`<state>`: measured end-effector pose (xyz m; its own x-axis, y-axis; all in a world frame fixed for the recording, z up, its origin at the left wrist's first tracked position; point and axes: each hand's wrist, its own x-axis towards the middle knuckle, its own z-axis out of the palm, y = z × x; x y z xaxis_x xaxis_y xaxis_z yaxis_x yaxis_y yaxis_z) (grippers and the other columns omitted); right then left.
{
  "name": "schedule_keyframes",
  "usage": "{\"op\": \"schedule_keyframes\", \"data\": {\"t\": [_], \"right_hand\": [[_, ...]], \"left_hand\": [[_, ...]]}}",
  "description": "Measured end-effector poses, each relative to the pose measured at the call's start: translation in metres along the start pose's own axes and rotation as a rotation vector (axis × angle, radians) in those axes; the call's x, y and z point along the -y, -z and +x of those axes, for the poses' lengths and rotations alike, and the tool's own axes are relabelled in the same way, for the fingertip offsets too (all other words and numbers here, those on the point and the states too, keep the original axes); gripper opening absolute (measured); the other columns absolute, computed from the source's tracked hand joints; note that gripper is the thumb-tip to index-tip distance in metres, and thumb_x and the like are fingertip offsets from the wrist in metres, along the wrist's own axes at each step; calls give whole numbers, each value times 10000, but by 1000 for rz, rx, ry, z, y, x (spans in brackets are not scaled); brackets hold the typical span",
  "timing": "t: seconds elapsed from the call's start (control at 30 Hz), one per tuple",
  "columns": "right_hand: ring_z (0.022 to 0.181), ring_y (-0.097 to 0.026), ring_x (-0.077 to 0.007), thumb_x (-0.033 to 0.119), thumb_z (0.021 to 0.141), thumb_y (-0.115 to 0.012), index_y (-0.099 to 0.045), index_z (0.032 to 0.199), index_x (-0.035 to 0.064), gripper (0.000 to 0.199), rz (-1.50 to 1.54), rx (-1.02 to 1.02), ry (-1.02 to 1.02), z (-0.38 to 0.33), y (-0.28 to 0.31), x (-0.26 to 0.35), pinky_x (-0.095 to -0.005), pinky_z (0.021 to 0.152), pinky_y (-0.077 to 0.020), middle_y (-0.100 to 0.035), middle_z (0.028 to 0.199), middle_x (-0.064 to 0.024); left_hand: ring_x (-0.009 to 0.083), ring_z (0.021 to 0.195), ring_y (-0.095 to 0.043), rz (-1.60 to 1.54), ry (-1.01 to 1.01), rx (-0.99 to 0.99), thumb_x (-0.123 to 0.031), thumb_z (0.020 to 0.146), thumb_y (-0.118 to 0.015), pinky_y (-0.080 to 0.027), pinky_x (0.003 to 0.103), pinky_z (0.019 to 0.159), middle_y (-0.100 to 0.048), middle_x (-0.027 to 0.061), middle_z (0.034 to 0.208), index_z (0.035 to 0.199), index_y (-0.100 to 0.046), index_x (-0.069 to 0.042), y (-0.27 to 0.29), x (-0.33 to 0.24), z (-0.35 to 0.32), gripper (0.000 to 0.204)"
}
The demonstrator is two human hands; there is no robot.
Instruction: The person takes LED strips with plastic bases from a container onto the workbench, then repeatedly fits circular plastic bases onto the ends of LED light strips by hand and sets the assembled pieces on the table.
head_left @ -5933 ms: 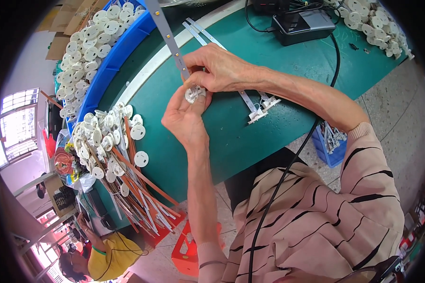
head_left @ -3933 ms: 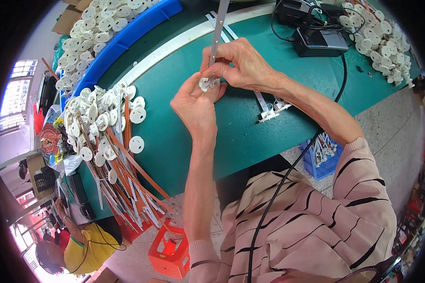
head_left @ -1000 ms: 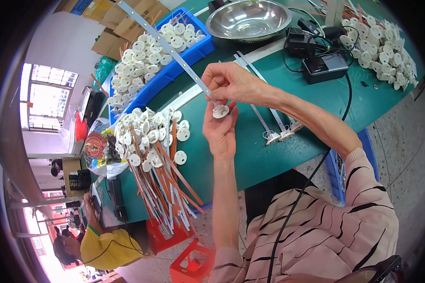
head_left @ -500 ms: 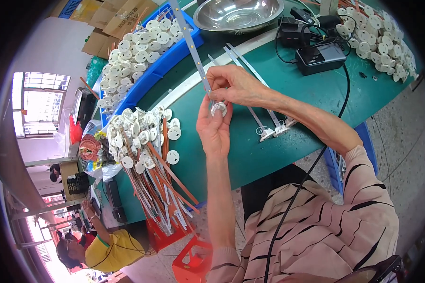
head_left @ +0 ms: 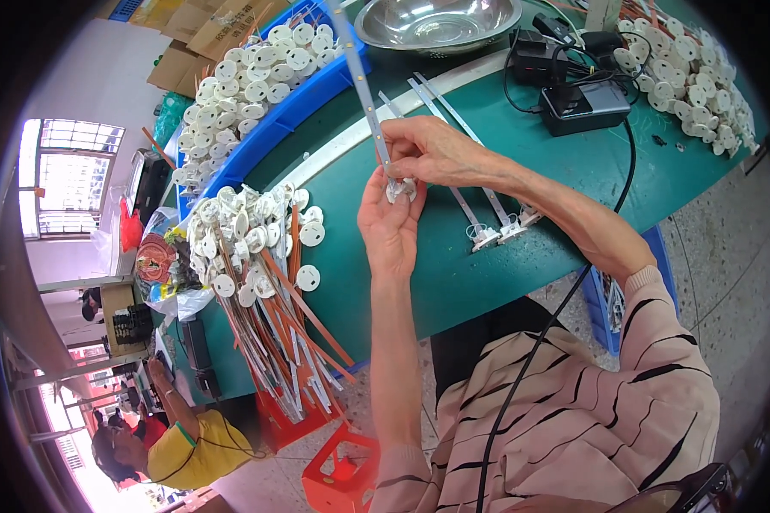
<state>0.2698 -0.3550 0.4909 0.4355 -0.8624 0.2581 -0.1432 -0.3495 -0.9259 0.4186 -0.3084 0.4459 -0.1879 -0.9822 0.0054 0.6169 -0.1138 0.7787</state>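
Observation:
Between the fingers of my left hand (head_left: 389,227) sits a small round white plastic cap (head_left: 400,190), partly covered by the fingers. My right hand (head_left: 423,152) pinches the lower end of an LED strip (head_left: 366,94) just above that cap; the strip rises up and slightly left, with small yellowish spots along it. Where strip and cap meet is hidden by my fingertips. Just right of my hands, several more strips (head_left: 462,120) lie on the green table (head_left: 351,282), with white end caps (head_left: 485,238) at their near ends.
At left lies a heap of white-capped strips (head_left: 257,231), their tails over the table edge. Behind it stands a blue bin (head_left: 257,154) full of white discs. A steel bowl (head_left: 436,24), black adapters (head_left: 583,104) with a cable, and another disc pile (head_left: 684,81) lie farther back.
The view has shifted slightly. Both hands stay together at the cap, and the strip stands a little more upright.

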Motion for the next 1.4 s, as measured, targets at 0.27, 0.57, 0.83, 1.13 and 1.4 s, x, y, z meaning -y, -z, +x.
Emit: {"op": "schedule_keyframes", "data": {"t": [0.27, 0.57, 0.83, 1.13, 1.4], "right_hand": [[590, -545, -110, 27, 802, -572, -523, 885, -10, 104, 69, 14, -18, 0, 5, -3, -268, 542, -459, -563, 617, -40], [564, -519, -88, 36, 803, -580, -531, 890, -1, 107, 215, 92, -82, 0, 9, -6, -253, 570, -459, -544, 595, -16], [575, -545, -100, 42, 757, -615, -563, 847, 13, 108, 66, -43, -73, -4, 5, 1, -272, 576, -439, -594, 609, -50], [615, -576, -133, 70, 749, -607, -564, 841, 8, 119, -80, -74, -27, -3, 1, -4, -284, 588, -449, -628, 653, -76], [630, -542, -102, 67, 793, -592, -539, 889, 3, 126, 107, -36, -22, -3, -1, -5, -259, 600, -435, -603, 663, -53]], "left_hand": [[273, 1149, -509, -70, 27, 47, 51, 886, -464, -407, 410, 1034, -481, 189, 1243, 1305, -338, 97, 2, -1, 2, 440], [286, 1120, -526, -78, 23, 60, -13, 905, -495, -429, 397, 1011, -496, 167, 1217, 1294, -359, 88, 5, -1, 2, 424], [252, 1113, -533, -59, 6, 51, -23, 901, -516, -430, 386, 1014, -504, 163, 1213, 1304, -357, 96, 4, 1, 3, 449], [229, 1108, -534, -7, -16, -4, -2, 906, -486, -430, 386, 1014, -498, 175, 1220, 1319, -338, 103, 3, 0, 0, 451], [233, 1110, -531, -31, -6, 8, 19, 900, -465, -419, 385, 1023, -480, 175, 1250, 1332, -317, 105, 3, -1, 1, 465]]}}
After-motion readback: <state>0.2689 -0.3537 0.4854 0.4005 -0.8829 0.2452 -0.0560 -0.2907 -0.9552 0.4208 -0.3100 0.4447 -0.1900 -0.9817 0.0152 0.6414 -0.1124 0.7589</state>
